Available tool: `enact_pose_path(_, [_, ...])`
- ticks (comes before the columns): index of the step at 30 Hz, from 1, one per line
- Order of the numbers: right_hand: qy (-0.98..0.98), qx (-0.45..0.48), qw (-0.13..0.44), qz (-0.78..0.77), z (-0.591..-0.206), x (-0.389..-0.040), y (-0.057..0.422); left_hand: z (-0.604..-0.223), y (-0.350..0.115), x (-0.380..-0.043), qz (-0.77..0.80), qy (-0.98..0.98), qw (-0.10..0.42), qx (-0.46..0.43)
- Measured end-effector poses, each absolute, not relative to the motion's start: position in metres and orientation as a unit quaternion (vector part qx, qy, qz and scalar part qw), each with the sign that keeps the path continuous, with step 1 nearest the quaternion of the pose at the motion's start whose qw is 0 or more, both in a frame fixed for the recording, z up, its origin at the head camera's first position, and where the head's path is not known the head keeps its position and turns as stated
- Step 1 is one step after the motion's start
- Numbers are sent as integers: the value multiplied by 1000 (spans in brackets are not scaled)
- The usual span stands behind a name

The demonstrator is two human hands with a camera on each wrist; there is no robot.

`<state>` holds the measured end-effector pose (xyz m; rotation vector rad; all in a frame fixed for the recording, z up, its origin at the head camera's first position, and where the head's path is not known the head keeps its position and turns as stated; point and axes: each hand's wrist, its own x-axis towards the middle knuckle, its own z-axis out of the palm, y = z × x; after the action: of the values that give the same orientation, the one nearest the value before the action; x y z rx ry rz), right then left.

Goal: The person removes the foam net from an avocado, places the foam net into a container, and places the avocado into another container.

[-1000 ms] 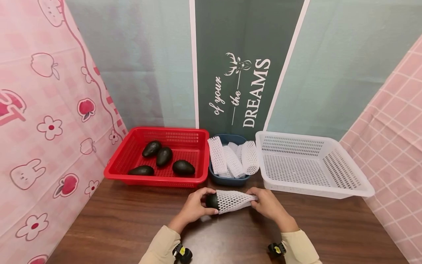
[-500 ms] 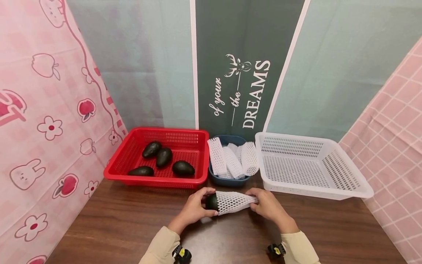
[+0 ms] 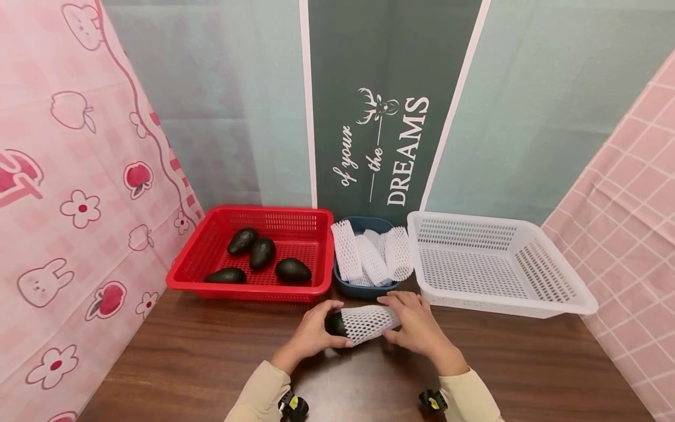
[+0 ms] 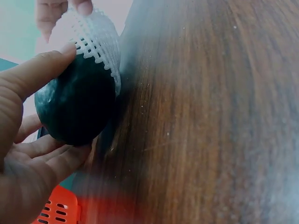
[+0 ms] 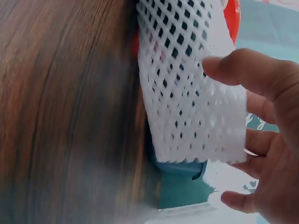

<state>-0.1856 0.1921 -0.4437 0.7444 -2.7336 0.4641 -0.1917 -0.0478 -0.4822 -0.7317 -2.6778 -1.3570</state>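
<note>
A dark green avocado (image 3: 334,324) lies partly inside a white foam net sleeve (image 3: 368,322) over the table's front middle. My left hand (image 3: 311,333) grips the bare end, its thumb on one side near the sleeve's edge and its fingers beneath, as the left wrist view shows of the avocado (image 4: 77,100). On the sleeve's other end is my right hand (image 3: 419,329), thumb on the near side and fingers on the far side. The right wrist view shows that end of the net sleeve (image 5: 191,107) spread flat and wide past the thumb.
A red basket (image 3: 253,288) with several avocados (image 3: 293,269) stands at the back left. Behind the hands is a blue bin (image 3: 366,290) of foam net sleeves (image 3: 374,261). To the right sits a white basket (image 3: 506,303). Wood table (image 3: 527,363) lies in front.
My right hand has slid left along the sleeve from its gathered tip, with the fingers spread wider. That end, pinched narrow before, is now broader. The left hand stays around the avocado.
</note>
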Motion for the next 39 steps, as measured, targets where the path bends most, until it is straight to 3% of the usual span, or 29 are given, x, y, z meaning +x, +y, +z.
enact_pose_path(9, [-912, 328, 193, 156, -450, -188, 184, -481, -45, -194, -439, -869, 25, -228])
enact_pose_path(24, [-919, 315, 149, 185, -448, -186, 184, -482, -50, -192, -433, -875, 13, -219])
enact_pose_path(39, [-930, 270, 156, 196, -438, -180, 211, -479, -83, -182, -430, -878, 53, -205])
